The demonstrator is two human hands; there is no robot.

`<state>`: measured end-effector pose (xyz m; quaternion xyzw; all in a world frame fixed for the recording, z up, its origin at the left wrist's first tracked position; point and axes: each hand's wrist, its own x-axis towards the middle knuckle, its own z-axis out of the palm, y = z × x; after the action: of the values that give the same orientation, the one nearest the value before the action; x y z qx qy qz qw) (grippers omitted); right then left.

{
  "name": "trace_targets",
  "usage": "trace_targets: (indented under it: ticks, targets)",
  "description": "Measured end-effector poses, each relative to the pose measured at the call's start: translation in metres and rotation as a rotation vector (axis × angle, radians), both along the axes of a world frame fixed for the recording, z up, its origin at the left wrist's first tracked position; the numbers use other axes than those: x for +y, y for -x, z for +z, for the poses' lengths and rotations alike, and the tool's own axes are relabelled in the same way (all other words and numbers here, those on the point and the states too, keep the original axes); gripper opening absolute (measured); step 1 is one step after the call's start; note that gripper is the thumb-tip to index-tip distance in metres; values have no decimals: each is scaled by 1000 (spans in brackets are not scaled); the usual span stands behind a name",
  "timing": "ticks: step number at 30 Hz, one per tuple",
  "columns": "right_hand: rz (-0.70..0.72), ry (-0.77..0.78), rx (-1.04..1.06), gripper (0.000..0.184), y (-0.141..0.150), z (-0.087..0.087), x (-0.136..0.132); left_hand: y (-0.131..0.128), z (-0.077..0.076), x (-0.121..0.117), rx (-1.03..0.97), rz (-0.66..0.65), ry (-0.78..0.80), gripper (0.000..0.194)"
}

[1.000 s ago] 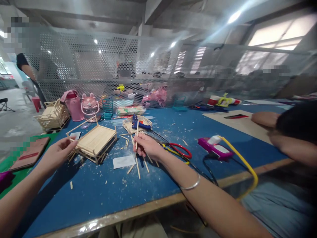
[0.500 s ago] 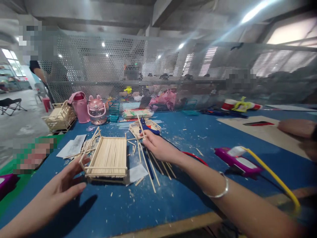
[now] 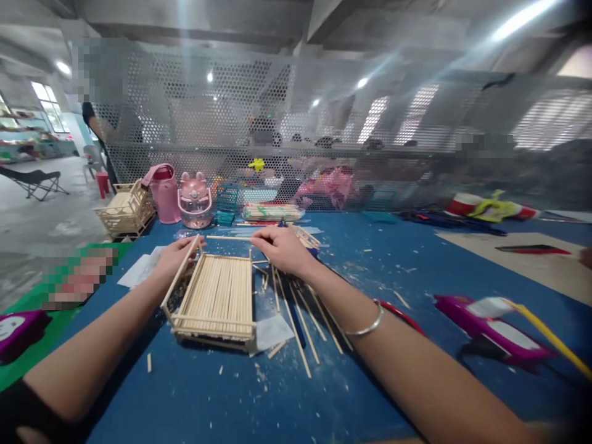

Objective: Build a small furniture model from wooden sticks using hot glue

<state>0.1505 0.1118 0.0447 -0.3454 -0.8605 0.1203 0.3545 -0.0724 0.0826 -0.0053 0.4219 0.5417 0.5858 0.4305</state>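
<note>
A small bed-like model made of wooden sticks point(image 3: 224, 296) stands on the blue tabletop, its slatted base facing up and a raised rail along its left side. My left hand point(image 3: 176, 259) reaches to the model's far left corner, fingers closed around the top of that rail and partly hidden behind it. Above the far edge, my right hand point(image 3: 282, 246) pinches one end of a thin wooden stick point(image 3: 229, 238), which lies level and points left toward the corner. Beneath the right hand, several loose sticks point(image 3: 300, 327) fan out over the table.
A second stick model point(image 3: 124, 213), a pink flask point(image 3: 165, 194) and a pink-lidded bottle point(image 3: 195, 200) stand at the back left. Bagged sticks point(image 3: 272, 213) lie before the perforated screen point(image 3: 185, 123). A purple device point(image 3: 493, 327) with a yellow cable sits to the right.
My left hand has moved from the model's near left side to its far left corner and closed there. My right hand has lowered its stick from upright to level, bringing it beside the corner.
</note>
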Motion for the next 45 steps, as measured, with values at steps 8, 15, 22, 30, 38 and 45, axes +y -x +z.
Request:
trace_targets:
  ticks: [8, 15, 22, 30, 38, 45]
  targets:
    - [34, -69, -11, 17, 11, -19, -1, 8, -10, -7, -40, -196, -15, 40]
    - [47, -3, -9, 19, 15, -23, -1, 6, -11, -11, -63, -189, -35, 40]
    - [27, -4, -21, 20, 14, -22, -4, 11, -10, -9, -91, -177, -65, 44]
    - [2, 0, 17, 20, 14, -26, -4, -2, 1, -12, 154, -30, -99, 45]
    - [-6, 39, 55, 20, 15, -28, -4, -4, 2, -10, 195, -19, -109, 43]
    - [69, 186, 79, 25, 3, -32, -1, -2, -1, -10, 193, -14, -92, 37]
